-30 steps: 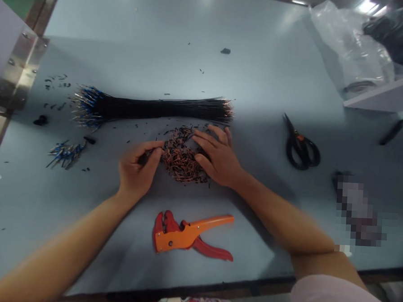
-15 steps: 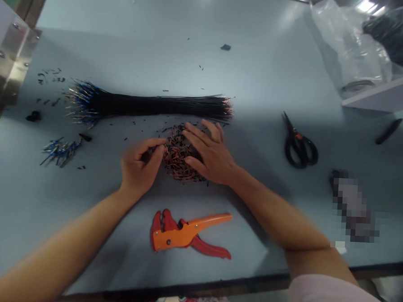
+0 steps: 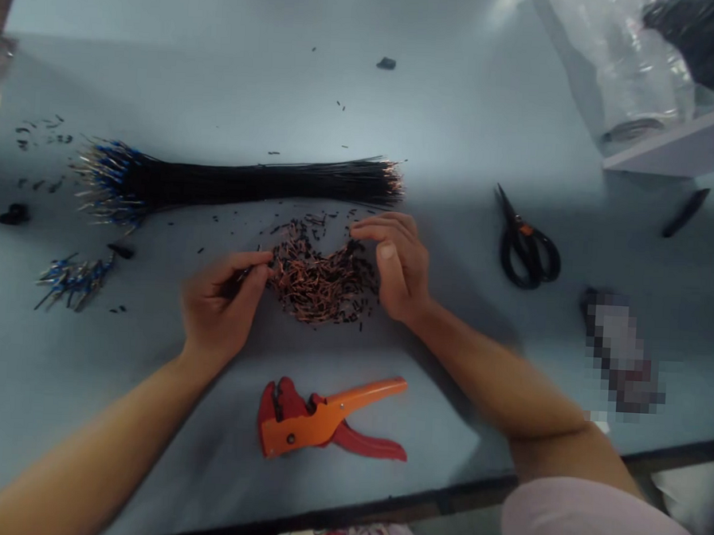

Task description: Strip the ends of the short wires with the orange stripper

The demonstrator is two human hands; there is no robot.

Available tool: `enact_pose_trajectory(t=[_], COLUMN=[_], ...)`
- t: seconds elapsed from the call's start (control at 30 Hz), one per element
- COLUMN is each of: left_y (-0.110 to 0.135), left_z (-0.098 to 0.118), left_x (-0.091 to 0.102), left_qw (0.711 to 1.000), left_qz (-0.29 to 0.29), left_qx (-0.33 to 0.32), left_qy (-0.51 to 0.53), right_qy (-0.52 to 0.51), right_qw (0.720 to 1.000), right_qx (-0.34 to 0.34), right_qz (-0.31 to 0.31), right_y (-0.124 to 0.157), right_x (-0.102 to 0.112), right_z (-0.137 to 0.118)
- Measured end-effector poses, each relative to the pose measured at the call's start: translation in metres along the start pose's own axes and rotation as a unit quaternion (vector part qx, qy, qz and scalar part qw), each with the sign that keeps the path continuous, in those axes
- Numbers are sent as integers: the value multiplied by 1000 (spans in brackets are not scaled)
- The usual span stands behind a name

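A pile of short copper-and-black wire scraps [image 3: 314, 285] lies on the table between my hands. At its left edge, my left hand [image 3: 224, 296] has thumb and index finger pinched together; whatever is in the pinch is too small to make out. My right hand [image 3: 402, 262] rests at the pile's right side, thumb apart from the loosely curled fingers, with nothing seen in it. Just beyond both hands runs a long bundle of black wires [image 3: 247, 182], with blue-and-silver terminals at the left end and bare copper at the right. Orange-and-red wire strippers [image 3: 325, 421] lie nearer to me.
Black-handled scissors [image 3: 526, 244] lie to the right, with a dark slim object [image 3: 686, 213] and a blurred-out item [image 3: 622, 349] farther over. Loose blue terminals [image 3: 75, 281] lie at left. Plastic bags [image 3: 624, 66] sit behind a white panel [image 3: 680, 145] at the back right.
My right hand has drawn off the pile to its right side, its fingers curling in. My left hand has shifted slightly left, still pinched. The whole view has shifted a little.
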State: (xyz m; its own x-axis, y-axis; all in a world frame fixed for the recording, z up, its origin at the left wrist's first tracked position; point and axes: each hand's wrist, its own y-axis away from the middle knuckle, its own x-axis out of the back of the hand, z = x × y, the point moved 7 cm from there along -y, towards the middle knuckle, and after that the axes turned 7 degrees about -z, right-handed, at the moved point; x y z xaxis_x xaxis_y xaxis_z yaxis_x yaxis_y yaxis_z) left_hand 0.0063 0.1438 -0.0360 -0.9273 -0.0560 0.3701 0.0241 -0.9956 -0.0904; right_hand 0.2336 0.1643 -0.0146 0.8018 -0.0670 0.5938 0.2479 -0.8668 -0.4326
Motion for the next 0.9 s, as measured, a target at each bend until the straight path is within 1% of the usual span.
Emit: enact_pose_trajectory(t=[0.1,0.17,0.23,0.33,0.47,0.53,0.6,0.67,0.8,0.9], left_y=[1,1,1,1,1,0,0,1,1,1], left_z=[-1,-1,-1,-2,-1,-1,-1,-2,-3,-2], left_x=[1,1,1,2,1,0,0,1,0,0], left_qw=[1000,1000,999,999,999,999,999,999,999,1000], left_qz=[-10,-16,-17,-11,-14,-18,-20,-19,-22,-19], left_qx=[9,10,8,8,-3,-6,-7,-8,-2,-1], left_qy=[-8,-18,-27,-34,-35,-32,-35,-38,-24,-18], right_qy=[15,18,21,30,53,62,55,27,-65,-135], right_qw=[1000,1000,999,995,979,973,975,982,994,989], right_qx=[-6,4,22,57,89,95,97,87,18,-40], right_qz=[21,12,-18,-79,-175,-200,-193,-165,-86,-44], right_y=[1,1,0,-1,1,2,1,-1,-4,-3], right_x=[3,2,-1,-9,-24,-29,-30,-25,-9,-1], right_z=[-2,-4,-8,-13,-17,-17,-16,-15,-7,0])
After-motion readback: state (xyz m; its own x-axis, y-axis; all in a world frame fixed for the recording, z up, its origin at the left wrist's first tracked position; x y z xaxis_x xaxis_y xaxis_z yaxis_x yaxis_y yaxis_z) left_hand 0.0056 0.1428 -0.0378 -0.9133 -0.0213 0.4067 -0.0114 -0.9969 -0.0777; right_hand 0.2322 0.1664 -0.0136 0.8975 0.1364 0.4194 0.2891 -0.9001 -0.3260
